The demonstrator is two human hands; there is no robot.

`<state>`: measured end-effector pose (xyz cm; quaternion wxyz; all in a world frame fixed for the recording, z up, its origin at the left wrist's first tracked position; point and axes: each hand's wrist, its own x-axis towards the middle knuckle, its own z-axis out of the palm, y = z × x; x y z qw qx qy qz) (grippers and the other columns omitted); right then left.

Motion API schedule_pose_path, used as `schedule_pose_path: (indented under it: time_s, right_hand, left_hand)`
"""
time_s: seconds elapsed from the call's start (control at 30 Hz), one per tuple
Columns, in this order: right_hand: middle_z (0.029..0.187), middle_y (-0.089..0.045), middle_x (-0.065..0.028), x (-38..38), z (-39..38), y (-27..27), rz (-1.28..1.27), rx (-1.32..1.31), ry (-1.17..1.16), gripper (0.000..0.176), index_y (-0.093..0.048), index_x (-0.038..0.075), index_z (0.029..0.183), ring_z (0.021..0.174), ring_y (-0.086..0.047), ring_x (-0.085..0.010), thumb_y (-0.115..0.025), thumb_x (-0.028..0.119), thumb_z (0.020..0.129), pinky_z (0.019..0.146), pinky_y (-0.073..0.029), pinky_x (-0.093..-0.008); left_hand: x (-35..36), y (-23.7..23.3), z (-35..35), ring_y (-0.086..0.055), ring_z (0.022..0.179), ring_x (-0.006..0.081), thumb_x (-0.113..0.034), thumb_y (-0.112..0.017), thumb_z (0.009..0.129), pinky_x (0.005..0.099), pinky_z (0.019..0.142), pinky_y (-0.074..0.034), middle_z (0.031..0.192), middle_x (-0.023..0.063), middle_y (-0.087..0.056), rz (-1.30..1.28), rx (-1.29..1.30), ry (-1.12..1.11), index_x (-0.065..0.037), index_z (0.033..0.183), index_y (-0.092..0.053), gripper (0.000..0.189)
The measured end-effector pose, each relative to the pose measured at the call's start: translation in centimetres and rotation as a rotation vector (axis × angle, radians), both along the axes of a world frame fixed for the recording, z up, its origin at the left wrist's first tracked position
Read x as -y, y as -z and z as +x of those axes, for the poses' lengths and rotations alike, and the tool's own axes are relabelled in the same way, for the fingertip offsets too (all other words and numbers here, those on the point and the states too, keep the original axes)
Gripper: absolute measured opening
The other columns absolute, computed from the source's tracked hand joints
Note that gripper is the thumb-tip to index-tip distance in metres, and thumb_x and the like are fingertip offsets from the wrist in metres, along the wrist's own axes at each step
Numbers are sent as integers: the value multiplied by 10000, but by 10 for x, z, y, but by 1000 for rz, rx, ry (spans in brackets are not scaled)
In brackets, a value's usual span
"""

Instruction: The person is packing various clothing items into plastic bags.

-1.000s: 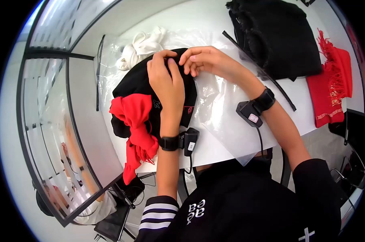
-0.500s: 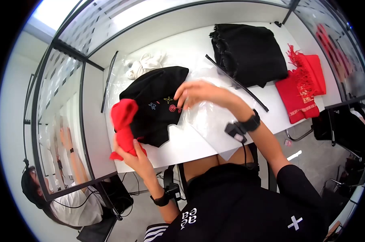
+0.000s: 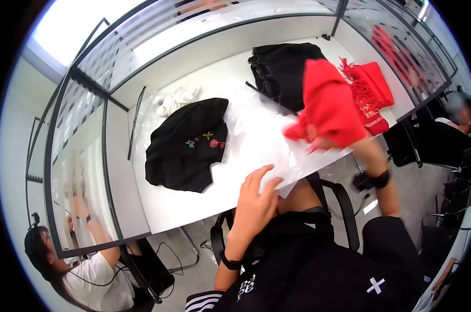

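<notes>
My right hand [image 3: 326, 143], smeared by motion, grips a red cloth [image 3: 330, 101] raised over the right part of the table; the cloth covers part of the fingers. Its folds hang in front of a folded black fabric with a frayed edge [image 3: 282, 65]. Near the table's front edge my left hand [image 3: 256, 200] is open with fingers spread, holding nothing. Close to its fingertips lies clear plastic wrapping [image 3: 264, 151]. Further left, a black cloth piece [image 3: 181, 156] with small coloured flower embroidery lies flat on the table.
A white bundle [image 3: 178, 100] lies at the back left of the white table [image 3: 178, 210]. Dark strips rest at the left [image 3: 136, 122] and middle. A folded red fringed scarf [image 3: 373, 86] lies at the right. Beyond the left partition sits another person [image 3: 97, 281].
The red cloth was in my left hand and is now in my right, far to the right and more spread out. My left hand has moved right and opened. The view has shifted.
</notes>
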<state>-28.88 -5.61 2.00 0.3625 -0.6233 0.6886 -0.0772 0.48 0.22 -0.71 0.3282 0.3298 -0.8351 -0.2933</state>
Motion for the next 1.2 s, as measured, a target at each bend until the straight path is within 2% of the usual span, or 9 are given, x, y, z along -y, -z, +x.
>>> schedule_pose_path:
  time_s: [0.07,0.1,0.13,0.17,0.33,0.4,0.6,0.93,1.2]
  right_hand:
    - [1253,-608,-68,-7,-88,-76,-516,-10,104,668,-480,61,1377,1179,-552,-167,-759,113,772,1003,-432,-328]
    - [1106,-673,-94,-2,-122,-127,-588,-486,216,557,-603,53,1231,925,-646,-147,-776,198,723,798,-510,-287]
    - [1192,-645,-105,8,-178,-151,-805,311,326,538,-589,71,1263,1012,-636,-165,-748,266,788,862,-496,-289]
    - [1182,-648,-102,16,-255,-200,-991,-316,354,499,-577,87,1284,1082,-619,-176,-676,334,862,904,-481,-288]
    - [1156,-656,-97,-41,-313,-254,-1223,-376,758,467,-584,89,1265,1035,-634,-171,-620,384,905,902,-482,-292]
    - [1117,-656,-94,-47,-260,-200,-1257,82,702,445,-603,87,1221,963,-635,-158,-587,419,925,890,-478,-289]
    - [905,-664,-13,-18,-169,-52,-594,254,288,207,-639,47,1053,814,-626,-72,-513,201,997,722,-503,-207]
    - [810,-678,-31,98,-11,13,-319,477,-15,191,-659,32,971,704,-633,-80,-534,176,955,609,-495,-203]
    - [833,-676,-84,155,106,79,-331,824,-50,206,-600,7,1064,704,-647,-115,-546,113,896,654,-523,-243]
  left_hand:
    - [-1,14,16,-548,1110,327,-18,-610,851,389,892,-468,1245,144,-551,26,89,-95,-40,1117,-605,267]
    - [0,20,23,-559,1068,329,-21,-613,843,402,875,-467,1210,141,-564,76,73,-139,-41,1075,-615,233]
    - [1,25,31,-569,1036,324,-23,-610,850,404,854,-474,1200,137,-570,25,103,-178,-34,1067,-615,217]
    - [1,26,37,-574,1017,329,-23,-592,866,401,853,-473,1191,136,-575,56,98,-218,-30,1069,-612,204]
    - [9,33,50,-587,1008,343,-29,-557,890,399,858,-471,1157,145,-585,46,87,-298,-20,1078,-606,194]
    - [9,32,52,-592,991,349,-27,-552,891,402,853,-472,1125,145,-592,60,76,-321,-21,1078,-602,193]
    - [25,23,52,-591,970,361,-20,-539,894,400,835,-469,1083,158,-593,136,149,-221,-7,1051,-597,167]
    - [128,-6,-10,-565,999,344,-24,-591,845,385,883,-436,1027,162,-600,-106,85,-151,-2,1060,-590,215]
    - [235,75,-18,-545,1019,340,-24,-657,759,420,897,-428,1042,137,-623,-338,170,-501,-34,1065,-605,310]
